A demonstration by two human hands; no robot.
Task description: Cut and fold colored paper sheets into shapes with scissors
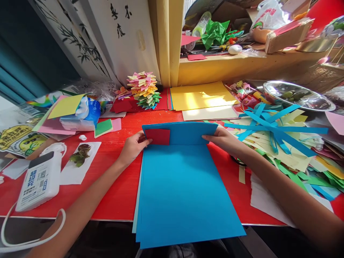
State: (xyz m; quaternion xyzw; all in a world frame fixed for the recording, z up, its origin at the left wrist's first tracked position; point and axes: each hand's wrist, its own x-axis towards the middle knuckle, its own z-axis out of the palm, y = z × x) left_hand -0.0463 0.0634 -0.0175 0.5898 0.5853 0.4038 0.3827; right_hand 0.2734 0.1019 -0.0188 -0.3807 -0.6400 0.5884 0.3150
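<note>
1. While the left hand (132,147) pinches the left end of a raised flap (188,133) at the far end of a blue paper sheet (185,193), its thumb rests at the edge of a small red paper piece (159,137) lying against that flap
2. The right hand (221,137) grips the flap's right end, thumb on the near face, so both hands are closed on it
3. The blue paper sheet lies at the front of the red table (115,200), its near end overhanging the edge; a pale blue sheet (136,216) shows beneath it on the left
4. Beyond the flap, a yellow paper stack (202,96) lies just behind cream sheets (209,114); left of it stands a multicoloured folded-paper tower (145,89)
5. To the right, blue paper strips (276,125) lie crosswise over cream and green paper cuttings (292,163), near a shiny metal bowl (317,96)
6. To the left are a blue-and-white tissue pack (92,111), green-brown pieces (80,156) on white paper (72,175), and a white box-shaped device (40,181) near a white cable (63,215)
</note>
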